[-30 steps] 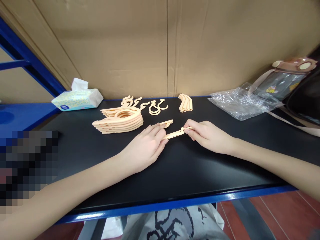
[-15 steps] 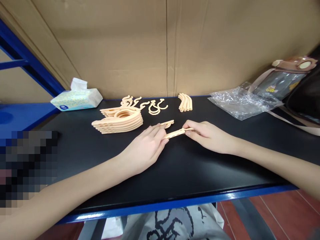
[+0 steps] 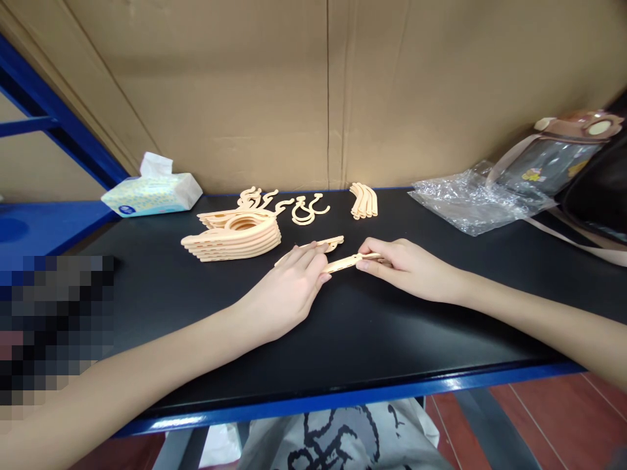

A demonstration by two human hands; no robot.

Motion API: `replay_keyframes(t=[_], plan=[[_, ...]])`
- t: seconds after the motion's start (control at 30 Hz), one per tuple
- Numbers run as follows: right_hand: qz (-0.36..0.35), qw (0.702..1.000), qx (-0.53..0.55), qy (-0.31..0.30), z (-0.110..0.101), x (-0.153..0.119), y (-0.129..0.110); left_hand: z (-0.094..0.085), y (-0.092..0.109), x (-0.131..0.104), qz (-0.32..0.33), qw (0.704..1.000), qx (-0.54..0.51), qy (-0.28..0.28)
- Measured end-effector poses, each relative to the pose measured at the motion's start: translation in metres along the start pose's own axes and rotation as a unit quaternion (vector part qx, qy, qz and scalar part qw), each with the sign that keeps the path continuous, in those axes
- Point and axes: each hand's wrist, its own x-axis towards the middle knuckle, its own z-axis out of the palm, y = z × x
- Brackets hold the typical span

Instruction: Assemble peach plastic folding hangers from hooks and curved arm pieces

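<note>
While the left hand point(image 3: 292, 282) grips a pale slotted piece point(image 3: 343, 264) low over the front middle of a black surface point(image 3: 401, 333), the right hand point(image 3: 410, 269) works at its right end. The left fingers lie close together over the piece, with the thumb pinching from the near side; a second pale strip point(image 3: 335, 242) shows just behind them. The right thumb and forefinger pinch a thin pale part point(image 3: 375, 255) at that end. The step in hand looks like fitting or adjusting this joint; the next move seems to call for a firm left hold and careful alignment by the right.

Farther back sit a stack of pale curved frames point(image 3: 235, 245), loose hooks point(image 3: 304, 212) and short curved bars point(image 3: 363, 201). A tissue pack point(image 3: 151, 196) stands at left; clear plastic point(image 3: 477, 202) and a drinking bottle point(image 3: 543, 163) are at right. Brown cardboard point(image 3: 220, 98) walls the back; red tiles point(image 3: 539, 424) floor the room.
</note>
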Motion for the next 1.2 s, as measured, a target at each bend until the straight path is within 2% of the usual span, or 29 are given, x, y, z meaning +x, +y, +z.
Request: replay_keyframes(t=[0.57, 1.07, 1.2], plan=[[-0.023, 0.999, -0.037, -0.002, 0.0004, -0.0021, 0.0003, 0.0011, 0.0011, 0.0003, 0.000, 1.000, -0.015, -0.015], [-0.047, 0.991, -0.122, -0.004, 0.0036, -0.0039, 0.0038, 0.0042, -0.0007, -0.0014, 0.015, 1.000, -0.021, -0.008], [-0.057, 0.983, -0.173, 0.003, 0.0043, -0.0044, 0.0056, 0.0039, -0.0009, -0.0008, 0.017, 1.000, -0.023, -0.010]])
